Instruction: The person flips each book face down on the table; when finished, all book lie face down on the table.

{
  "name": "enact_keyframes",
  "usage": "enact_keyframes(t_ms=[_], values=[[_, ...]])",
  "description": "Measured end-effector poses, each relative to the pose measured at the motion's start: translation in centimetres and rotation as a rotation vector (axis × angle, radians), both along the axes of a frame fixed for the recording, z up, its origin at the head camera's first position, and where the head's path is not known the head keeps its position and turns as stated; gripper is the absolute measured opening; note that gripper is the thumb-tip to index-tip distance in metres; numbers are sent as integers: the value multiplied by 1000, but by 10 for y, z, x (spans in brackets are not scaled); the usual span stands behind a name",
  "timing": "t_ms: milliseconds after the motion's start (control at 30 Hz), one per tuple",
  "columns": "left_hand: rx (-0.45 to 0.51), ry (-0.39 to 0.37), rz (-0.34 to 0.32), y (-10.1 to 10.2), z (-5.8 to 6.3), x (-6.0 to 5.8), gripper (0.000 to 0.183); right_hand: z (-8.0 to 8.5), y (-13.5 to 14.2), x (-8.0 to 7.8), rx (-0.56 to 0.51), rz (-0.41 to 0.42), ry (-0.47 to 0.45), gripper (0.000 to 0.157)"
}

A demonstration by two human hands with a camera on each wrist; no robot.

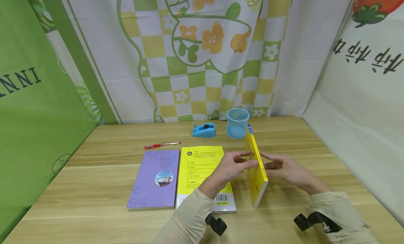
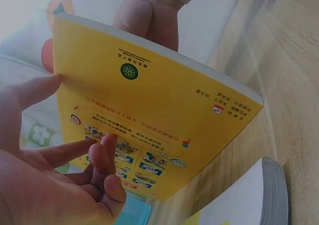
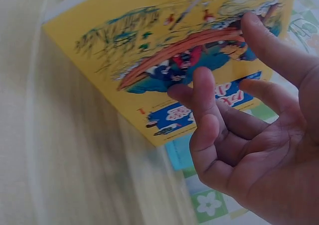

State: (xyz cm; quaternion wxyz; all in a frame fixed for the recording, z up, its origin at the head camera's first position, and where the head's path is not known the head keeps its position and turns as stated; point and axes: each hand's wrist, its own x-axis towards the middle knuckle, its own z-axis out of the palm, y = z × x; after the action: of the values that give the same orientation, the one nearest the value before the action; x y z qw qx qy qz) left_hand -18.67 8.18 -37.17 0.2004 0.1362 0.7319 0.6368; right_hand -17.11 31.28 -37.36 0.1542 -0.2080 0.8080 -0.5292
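A yellow book stands on edge, spine upward, held between both hands. On its left cover rest the fingers of my left hand, the thumb near the spine; in the left wrist view this cover shows small print and pictures. From the other side my right hand holds the book, several fingers bent against the illustrated cover. Whether the book's lower edge touches the table is hard to tell. Beside it, a yellow-and-white book lies flat, partly hidden by the left forearm.
A purple book lies flat at the left on the wooden table. Behind it is a red pen. Toward the back stand a blue tape dispenser and a blue cup-shaped holder. Printed curtains hang around the table.
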Motion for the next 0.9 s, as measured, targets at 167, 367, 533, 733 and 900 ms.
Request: enact_keyframes(t_ms=[167, 367, 533, 733, 900], values=[[-9, 6, 4, 0, -1, 0, 50, 12, 3, 1, 28, -37, 13, 70], [-26, 28, 6, 2, -6, -1, 50, 30, 2, 6, 70, -54, 74, 64], [-46, 29, 0, 6, -8, 1, 51, 43, 2, 9, 111, -37, 108, 66], [-97, 20, -18, 11, -10, 5, 54, 52, 3, 12, 185, -22, 115, 66], [-148, 10, -18, 13, -12, 7, 55, 58, 6, 14, 238, -35, 129, 65]])
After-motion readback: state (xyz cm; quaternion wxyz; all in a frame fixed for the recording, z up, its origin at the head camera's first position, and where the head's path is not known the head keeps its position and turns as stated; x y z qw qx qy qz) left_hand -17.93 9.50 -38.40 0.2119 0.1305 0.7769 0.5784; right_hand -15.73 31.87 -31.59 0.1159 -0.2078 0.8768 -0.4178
